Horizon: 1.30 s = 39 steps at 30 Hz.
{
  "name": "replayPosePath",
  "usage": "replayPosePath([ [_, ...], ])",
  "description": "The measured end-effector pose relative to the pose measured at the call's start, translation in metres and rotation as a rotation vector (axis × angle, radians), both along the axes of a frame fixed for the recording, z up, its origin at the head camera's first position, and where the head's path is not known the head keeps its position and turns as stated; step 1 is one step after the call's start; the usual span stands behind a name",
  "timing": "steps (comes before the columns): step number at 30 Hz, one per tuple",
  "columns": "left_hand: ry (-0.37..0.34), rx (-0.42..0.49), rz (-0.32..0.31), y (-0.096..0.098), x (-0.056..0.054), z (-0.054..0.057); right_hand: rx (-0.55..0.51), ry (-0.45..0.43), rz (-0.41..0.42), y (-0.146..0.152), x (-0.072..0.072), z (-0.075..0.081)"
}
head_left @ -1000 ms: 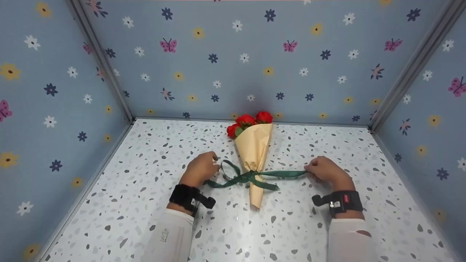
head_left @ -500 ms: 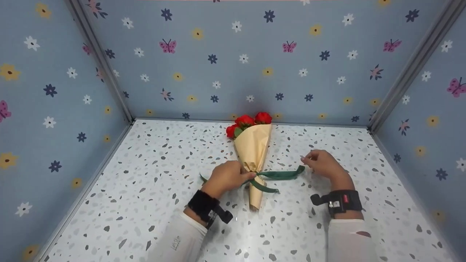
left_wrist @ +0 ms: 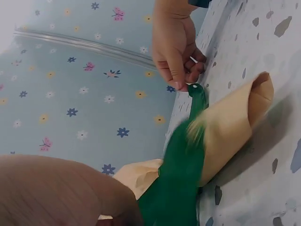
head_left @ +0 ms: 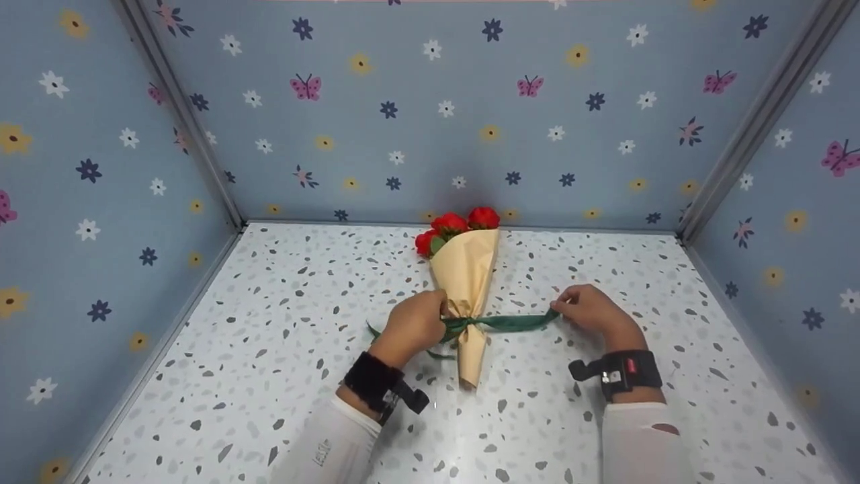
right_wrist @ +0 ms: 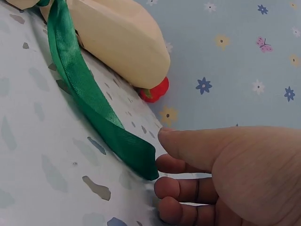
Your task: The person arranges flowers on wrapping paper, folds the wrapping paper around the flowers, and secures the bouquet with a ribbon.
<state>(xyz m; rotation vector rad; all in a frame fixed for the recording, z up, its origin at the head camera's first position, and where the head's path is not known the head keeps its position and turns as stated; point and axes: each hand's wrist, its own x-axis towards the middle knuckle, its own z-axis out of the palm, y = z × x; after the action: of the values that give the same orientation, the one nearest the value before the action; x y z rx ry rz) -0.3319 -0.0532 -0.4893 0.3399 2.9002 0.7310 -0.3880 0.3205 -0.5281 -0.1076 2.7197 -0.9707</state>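
Note:
A bouquet of red roses [head_left: 450, 224] in cream wrapping paper [head_left: 465, 269] lies on the speckled tabletop, blooms toward the back wall. Round its narrow part is tied a green ribbon [head_left: 514, 323], knotted in front. My left hand [head_left: 413, 321] grips the ribbon just left of the knot; its fingertips are partly hidden. At the far right end of the ribbon, the thumb and forefinger of my right hand [head_left: 594, 310] meet the tip. In the right wrist view the ribbon's end [right_wrist: 138, 153] touches those fingertips, the other fingers curled below.
The speckled tabletop [head_left: 269, 282] is enclosed by blue walls [head_left: 437, 87] with a flower and butterfly print. Grey metal strips [head_left: 185, 114] run up the corners. A loose ribbon tail [head_left: 373, 330] lies left of my left hand.
My left hand has moved right to the knot, and the ribbon tail hanging lower right has gone left. My right hand came off the ribbon's end, then returned to it.

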Motion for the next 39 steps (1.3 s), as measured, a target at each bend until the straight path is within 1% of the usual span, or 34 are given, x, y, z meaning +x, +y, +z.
replayPosePath([
  [3, 0.084, -0.069, -0.013, -0.006, -0.002, 0.002, -0.010, -0.007, 0.004, 0.001, 0.000, -0.002],
  [5, 0.111, -0.113, -0.002, -0.011, -0.005, 0.001, -0.016, -0.008, 0.002, 0.002, 0.000, -0.003],
  [7, 0.114, -0.150, 0.022, -0.018, -0.009, -0.002, -0.012, -0.004, -0.006, 0.002, 0.000, -0.004],
  [10, 0.094, -0.195, 0.065, -0.029, -0.015, -0.007, -0.004, 0.001, -0.004, 0.003, 0.001, -0.005],
  [12, 0.090, -0.208, 0.085, -0.036, -0.017, -0.010, -0.008, 0.002, -0.004, 0.003, 0.001, -0.005],
  [14, 0.102, -0.218, 0.095, -0.042, -0.019, -0.013, -0.008, 0.004, -0.003, 0.003, 0.001, -0.005],
  [16, 0.113, -0.223, 0.098, -0.046, -0.021, -0.015, -0.010, 0.005, -0.003, 0.003, 0.001, -0.006],
  [18, 0.109, -0.229, 0.101, -0.048, -0.021, -0.015, -0.006, 0.008, 0.000, 0.003, 0.000, -0.007],
  [22, 0.057, -0.236, 0.112, -0.049, -0.022, -0.009, -0.014, -0.007, -0.011, 0.003, -0.001, -0.008],
  [25, 0.025, -0.204, 0.128, -0.051, -0.022, -0.005, -0.040, -0.021, -0.025, 0.000, -0.001, -0.007],
  [27, 0.010, -0.170, 0.144, -0.053, -0.020, -0.003, -0.057, -0.028, -0.031, -0.003, -0.001, -0.004],
  [31, 0.020, -0.122, 0.149, -0.056, -0.020, -0.002, -0.059, -0.017, -0.047, -0.005, 0.001, 0.006],
  [33, 0.035, -0.119, 0.143, -0.055, -0.020, -0.001, -0.066, -0.017, -0.057, -0.003, 0.004, 0.013],
  [36, 0.034, -0.124, 0.144, -0.051, -0.020, 0.000, -0.092, -0.020, -0.073, 0.001, 0.008, 0.020],
  [39, 0.035, -0.117, 0.146, -0.045, -0.021, 0.004, -0.103, 0.014, -0.076, 0.004, 0.010, 0.025],
])
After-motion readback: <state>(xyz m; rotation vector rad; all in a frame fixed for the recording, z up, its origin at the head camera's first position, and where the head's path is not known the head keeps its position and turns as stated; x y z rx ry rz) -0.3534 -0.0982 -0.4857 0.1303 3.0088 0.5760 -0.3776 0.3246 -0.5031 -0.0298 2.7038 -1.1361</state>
